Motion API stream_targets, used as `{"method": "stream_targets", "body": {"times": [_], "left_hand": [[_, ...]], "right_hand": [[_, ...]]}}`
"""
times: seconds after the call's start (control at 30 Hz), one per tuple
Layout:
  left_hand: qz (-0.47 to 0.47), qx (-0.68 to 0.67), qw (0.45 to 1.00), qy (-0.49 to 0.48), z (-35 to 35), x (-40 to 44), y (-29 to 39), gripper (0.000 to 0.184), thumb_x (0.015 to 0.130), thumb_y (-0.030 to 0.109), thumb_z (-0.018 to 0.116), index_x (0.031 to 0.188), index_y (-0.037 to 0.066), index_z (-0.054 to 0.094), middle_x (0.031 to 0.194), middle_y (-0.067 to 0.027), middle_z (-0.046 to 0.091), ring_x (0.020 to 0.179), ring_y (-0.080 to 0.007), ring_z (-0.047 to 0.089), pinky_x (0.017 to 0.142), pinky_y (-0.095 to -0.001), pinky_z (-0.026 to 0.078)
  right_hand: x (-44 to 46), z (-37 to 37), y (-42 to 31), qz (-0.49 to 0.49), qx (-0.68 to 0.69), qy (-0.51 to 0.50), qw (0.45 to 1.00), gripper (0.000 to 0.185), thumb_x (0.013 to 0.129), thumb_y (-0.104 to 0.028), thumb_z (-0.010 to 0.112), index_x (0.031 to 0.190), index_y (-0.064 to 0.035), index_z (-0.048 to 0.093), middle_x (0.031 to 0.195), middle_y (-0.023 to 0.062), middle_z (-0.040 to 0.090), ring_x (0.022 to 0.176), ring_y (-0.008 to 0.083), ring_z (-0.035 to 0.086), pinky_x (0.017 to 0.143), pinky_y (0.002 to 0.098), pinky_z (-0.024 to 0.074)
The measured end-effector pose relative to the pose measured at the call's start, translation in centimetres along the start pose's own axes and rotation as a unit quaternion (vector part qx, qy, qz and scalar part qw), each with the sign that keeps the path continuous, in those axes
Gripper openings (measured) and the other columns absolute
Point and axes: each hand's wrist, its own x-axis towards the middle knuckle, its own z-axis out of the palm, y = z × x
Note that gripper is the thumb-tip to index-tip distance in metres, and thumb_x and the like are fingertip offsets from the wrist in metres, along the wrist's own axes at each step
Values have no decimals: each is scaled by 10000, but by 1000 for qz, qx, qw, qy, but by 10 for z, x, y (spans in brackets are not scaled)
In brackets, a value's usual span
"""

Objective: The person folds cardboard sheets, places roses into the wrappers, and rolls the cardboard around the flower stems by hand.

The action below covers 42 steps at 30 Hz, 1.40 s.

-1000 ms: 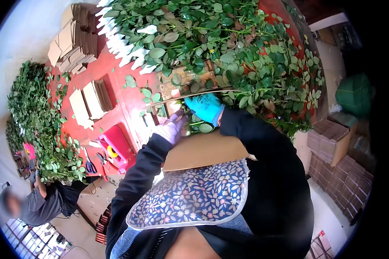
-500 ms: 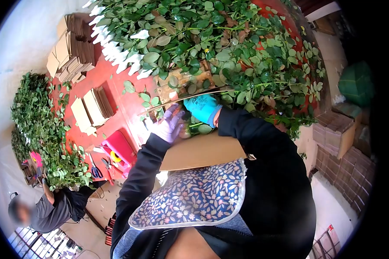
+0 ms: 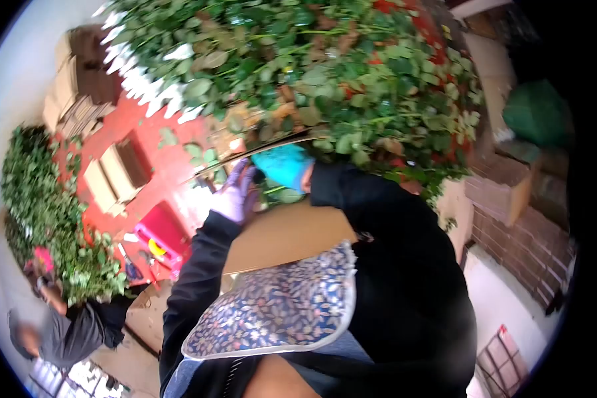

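My left hand [image 3: 235, 194], in a purple glove, reaches up at the near side of a thin cardboard sheet [image 3: 265, 146] seen almost edge-on. Its fingers look stretched and slightly apart, with the tips close to that sheet. Just right of it is my right hand [image 3: 284, 166] in a teal glove, with fingers curled toward the left; what they hold is hidden. Green leaves [image 3: 286, 196] show below the two hands. A wider brown cardboard sheet [image 3: 288, 239] lies between my arms, against a floral apron [image 3: 272, 302]. Motion blurs the hands.
Leafy stems with white netted heads [image 3: 146, 89] cover the far side of the red table [image 3: 152, 126]. Cardboard stacks [image 3: 116, 172] and a pink holder [image 3: 162, 235] stand left. Another person [image 3: 79, 331] works at lower left. Boxes [image 3: 501, 189] are at right.
The whole view has shifted, so most things sit further left and the picture is blurrier. Both hands stay close together by the upright cardboard sheet.
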Motion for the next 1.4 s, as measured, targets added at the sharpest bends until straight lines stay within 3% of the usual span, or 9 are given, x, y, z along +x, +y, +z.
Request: {"method": "stream_targets", "body": {"times": [0.07, 0.13, 0.37, 0.57, 0.77, 0.83, 0.87, 0.93, 1.4], "left_hand": [[14, -18, 1000, 1, 2, 4, -3, 585, 853, 199, 656, 1387, 50, 468, 1506, -177, 379, 1251, -361, 528, 999, -393, 476], [46, -15, 998, 28, 1, 5, -4, 584, 852, 187, 657, 1387, 43, 472, 1507, -168, 387, 1287, -350, 501, 1014, -382, 466], [61, 45, 997, 31, 7, 8, -21, 564, 869, 215, 658, 1369, 15, 490, 1500, -197, 390, 1301, -373, 480, 1031, -415, 446], [56, 60, 996, -22, 6, 22, -58, 615, 870, 275, 637, 1413, 43, 463, 1526, -219, 336, 1339, -398, 433, 1037, -438, 442], [97, -87, 991, -29, -1, 41, -116, 538, 881, 137, 619, 1394, 53, 484, 1444, -240, 448, 1268, -403, 505, 1023, -434, 459], [8, -245, 969, -18, 21, 34, -185, 544, 861, 95, 638, 1383, 34, 496, 1411, -234, 490, 1271, -385, 512, 1031, -431, 460], [263, -35, 962, 68, 10, 35, -216, 530, 845, 93, 668, 1350, 22, 528, 1416, -225, 491, 1212, -360, 568, 1008, -432, 484], [68, -68, 991, 98, -4, -17, -176, 498, 841, 110, 680, 1313, 12, 553, 1361, -205, 550, 1156, -344, 605, 982, -424, 497], [-222, 4, 955, -196, 142, -9, 80, 428, 844, 118, 661, 1252, 16, 580, 1282, -189, 578, 1096, -323, 620, 933, -408, 503]], "right_hand": [[4, 6, 4, -44, -12, 119, 992, 147, 856, -181, 549, 914, -75, 634, 719, 137, 646, 620, 320, 637, 568, 425, 513], [7, -11, 3, 39, 35, -90, 995, 207, 831, -195, 586, 973, -56, 644, 828, 148, 669, 768, 302, 674, 691, 425, 534], [0, -113, -12, 75, 256, -146, 953, 370, 905, -294, 610, 1206, -81, 631, 1019, 146, 704, 928, 290, 676, 796, 392, 531], [-152, -211, -42, 345, 604, 214, 686, 336, 996, -165, 547, 1300, -26, 584, 1026, 113, 705, 846, 161, 685, 762, 288, 570], [-381, -148, 23, 578, 335, 579, 467, 361, 988, -287, 539, 1265, -64, 601, 1000, 103, 697, 798, 153, 680, 667, 264, 524], [-426, -126, 46, 672, 280, 502, 467, 377, 957, -287, 549, 1259, -66, 600, 1046, 140, 697, 864, 232, 691, 734, 343, 544], [-438, -117, 55, 734, 107, 401, 537, 382, 942, -265, 542, 1260, -60, 594, 1066, 160, 692, 904, 289, 681, 785, 391, 537], [-453, -114, 82, 738, -84, 294, 601, 423, 867, -179, 540, 1272, -63, 577, 1188, 202, 639, 1092, 414, 598, 940, 480, 477], [-515, -165, 252, 421, -229, 96, 872, 354, 895, -366, 524, 1123, -133, 662, 1383, 90, 544, 1351, 264, 442, 1172, 553, 180]]}}
